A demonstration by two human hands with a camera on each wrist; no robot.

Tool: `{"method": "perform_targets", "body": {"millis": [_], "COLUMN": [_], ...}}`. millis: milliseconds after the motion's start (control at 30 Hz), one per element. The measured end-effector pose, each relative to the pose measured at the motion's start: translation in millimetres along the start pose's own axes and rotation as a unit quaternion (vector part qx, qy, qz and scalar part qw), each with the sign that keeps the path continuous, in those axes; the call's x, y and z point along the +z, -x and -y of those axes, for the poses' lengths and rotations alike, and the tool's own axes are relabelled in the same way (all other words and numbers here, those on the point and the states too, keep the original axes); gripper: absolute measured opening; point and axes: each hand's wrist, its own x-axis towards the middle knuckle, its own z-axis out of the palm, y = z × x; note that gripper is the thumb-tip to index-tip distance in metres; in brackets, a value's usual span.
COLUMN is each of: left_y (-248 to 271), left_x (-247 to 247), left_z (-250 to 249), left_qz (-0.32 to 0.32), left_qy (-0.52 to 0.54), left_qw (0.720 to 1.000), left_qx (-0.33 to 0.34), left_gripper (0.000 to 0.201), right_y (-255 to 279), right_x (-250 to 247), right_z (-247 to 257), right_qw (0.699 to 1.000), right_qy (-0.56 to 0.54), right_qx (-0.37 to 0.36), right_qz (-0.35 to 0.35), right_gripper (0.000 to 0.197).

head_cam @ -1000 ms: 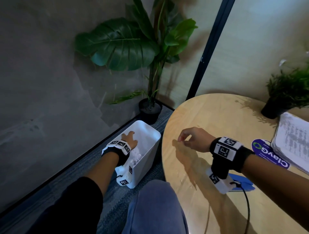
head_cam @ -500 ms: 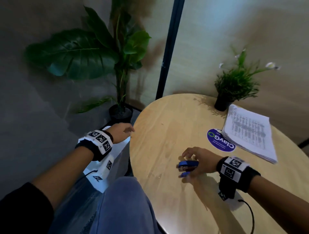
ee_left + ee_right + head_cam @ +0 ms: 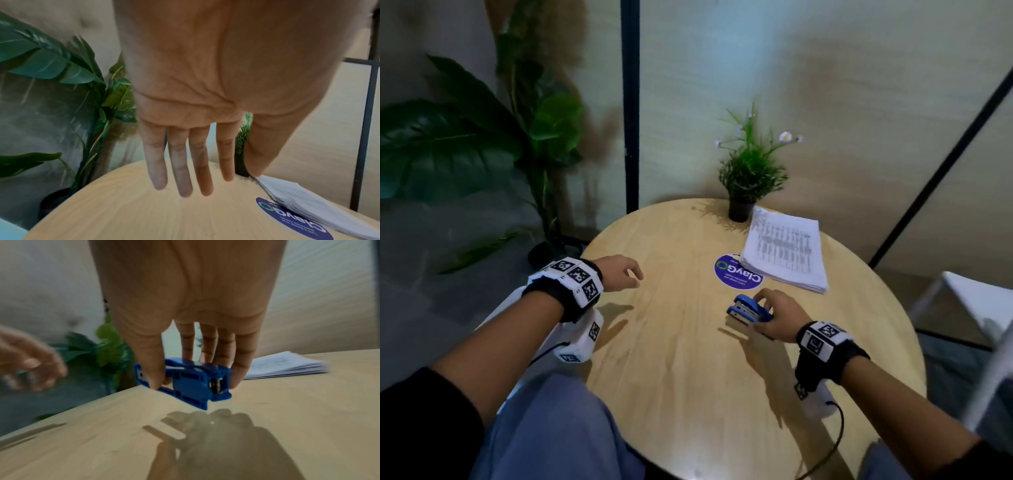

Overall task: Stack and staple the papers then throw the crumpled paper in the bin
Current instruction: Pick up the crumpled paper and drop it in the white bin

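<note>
A stack of printed papers [image 3: 786, 255] [image 3: 285, 366] lies at the far right of the round wooden table [image 3: 681, 377]. My right hand [image 3: 756, 306] [image 3: 195, 381] grips a small blue stapler [image 3: 748, 310] [image 3: 185, 379] between thumb and fingers, held just above the tabletop and short of the papers. My left hand [image 3: 619, 277] [image 3: 205, 181] hovers over the table's left edge with straight fingers and holds nothing. The white bin [image 3: 494, 315] is mostly hidden behind my left forearm. No crumpled paper is in view.
A small potted plant [image 3: 750, 178] stands at the table's far edge beside the papers. A round purple sticker [image 3: 738, 274] lies by the stack. A large leafy floor plant [image 3: 465, 147] stands left, and a white chair [image 3: 979, 301] right.
My left hand came out of the bin and rose to the table's edge, empty. My right hand took hold of the blue stapler and carried it toward the papers. The view swung right.
</note>
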Motion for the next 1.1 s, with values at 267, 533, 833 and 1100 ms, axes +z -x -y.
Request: {"method": "perform_targets", "body": {"millis": [267,533,833,1100], "left_y": [-50.0,-83.9,-84.2,-65.4], "left_x": [40.9,87.8,111.3,134.6], "left_z": [-10.2,-16.5,-37.4,-83.8], "left_qz": [-0.047,-0.041,0.025,0.061], "left_qy": [-0.027,-0.080,-0.093,-0.151], "left_qw": [0.995,0.986,0.989,0.987], "left_qx": [-0.084,-0.142,-0.112,0.013], "left_gripper": [0.064,0.085,0.088,0.095], "right_y": [23.3,13.4,-6.9,-45.5], "right_x": [-39.1,-31.8,-33.8,0.7], "right_z": [-145.0,-213.9,-205.4,-161.8], "right_qw": [0.954,0.933,0.930,0.966], "right_qy": [-0.033,0.003,0.105,0.196], "right_qx": [0.288,0.351,0.342,0.167], "right_qz": [-0.077,-0.076,-0.081,0.028], "right_gripper": [0.040,0.048,0.053,0.071]}}
